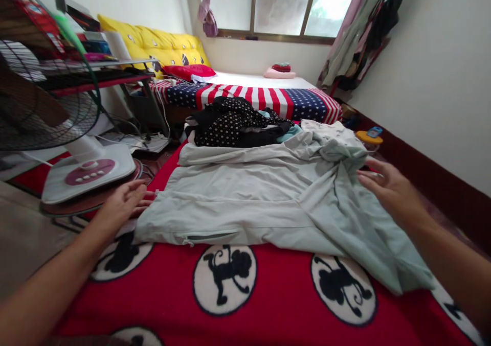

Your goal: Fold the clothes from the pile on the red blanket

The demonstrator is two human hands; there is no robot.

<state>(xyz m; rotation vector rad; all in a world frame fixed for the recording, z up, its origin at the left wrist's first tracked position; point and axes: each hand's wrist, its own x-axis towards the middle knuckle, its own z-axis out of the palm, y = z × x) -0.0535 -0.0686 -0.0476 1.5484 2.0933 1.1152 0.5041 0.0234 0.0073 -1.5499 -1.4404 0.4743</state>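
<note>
A pale grey-green jacket (245, 187) lies spread out, its hem to the left and a sleeve trailing toward the front right. A slit-like pocket opening (210, 236) shows on its near side. My left hand (128, 200) is at the hem end, fingers stretched out and close to the cloth; whether they touch it is hard to see. Beside the bunched upper part of the jacket is my right hand (389, 185), its thumb and fingers apart, next to the fabric. Under the jacket is a red blanket (284, 284) with dark monkey figures in white circles.
Behind the jacket sit a heap of black dotted clothes (230, 123) and a white patterned cloth (332, 131). A fan (88, 169) stands on a stool at left, near a desk (134, 70). A yellow-lidded container (369, 139) is at right. Clothes (364, 34) hang by the wall.
</note>
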